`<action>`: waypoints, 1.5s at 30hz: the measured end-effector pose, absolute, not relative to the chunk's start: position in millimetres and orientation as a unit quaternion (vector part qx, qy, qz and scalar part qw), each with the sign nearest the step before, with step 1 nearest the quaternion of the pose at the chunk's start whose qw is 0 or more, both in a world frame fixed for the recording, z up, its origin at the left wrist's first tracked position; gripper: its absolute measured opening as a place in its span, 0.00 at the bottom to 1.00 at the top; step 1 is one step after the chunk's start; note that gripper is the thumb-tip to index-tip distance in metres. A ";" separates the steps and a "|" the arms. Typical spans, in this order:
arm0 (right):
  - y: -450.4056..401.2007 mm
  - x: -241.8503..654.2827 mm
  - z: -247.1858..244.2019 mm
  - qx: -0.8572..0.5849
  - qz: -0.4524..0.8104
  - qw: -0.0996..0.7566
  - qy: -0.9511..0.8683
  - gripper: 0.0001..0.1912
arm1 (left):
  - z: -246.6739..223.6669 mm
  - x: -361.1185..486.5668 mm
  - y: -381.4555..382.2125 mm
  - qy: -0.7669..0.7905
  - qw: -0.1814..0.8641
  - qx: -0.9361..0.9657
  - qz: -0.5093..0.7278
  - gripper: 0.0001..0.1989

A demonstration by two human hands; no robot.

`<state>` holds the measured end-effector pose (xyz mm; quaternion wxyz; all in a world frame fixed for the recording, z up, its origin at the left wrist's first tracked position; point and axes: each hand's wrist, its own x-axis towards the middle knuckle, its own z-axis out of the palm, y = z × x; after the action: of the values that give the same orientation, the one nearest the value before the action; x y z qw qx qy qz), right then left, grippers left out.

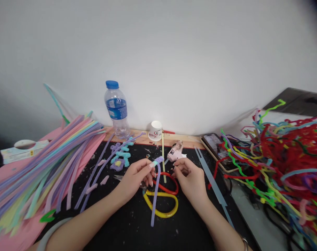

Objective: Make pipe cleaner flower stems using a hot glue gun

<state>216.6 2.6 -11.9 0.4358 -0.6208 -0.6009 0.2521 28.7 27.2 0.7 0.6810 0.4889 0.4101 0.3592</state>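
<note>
Currently: lilac strip wound at one end, straight at the other

Left hand point(137, 172) pinches the wound upper end of a lilac strip point(155, 198) between thumb and fingertips, above the scissors point(162, 214); the strip's long end hangs straight. Right hand point(190, 177) is apart from it, fingers curled, tips close together; cannot tell if they grip anything.

Progress, as judged: a turquoise piece point(124, 155) is bent to shape, beside a lilac flower point(118, 164) with a yellow centre. The held strip looks only part-formed; its long end is unwound. Loose strips point(95, 169) on the mat point(132, 230) are unshaped, as is most of the bundle point(69, 150) at left. How much is left overall: cannot tell.

Writing: bottle point(116, 108) has a blue label, pale lettering too small to read. Cup point(155, 131) bears a red logo and print; brand not legible.
</note>
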 end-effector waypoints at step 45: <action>27.1 260.0 -11.7 -0.658 0.110 0.387 -0.636 0.16 | -4.1 28.3 24.4 0.399 0.608 0.579 0.368 0.11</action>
<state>260.0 27.1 -11.7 0.3875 -0.6582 -0.6360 0.1099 28.3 24.4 -4.1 0.6084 0.5786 0.3991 0.3684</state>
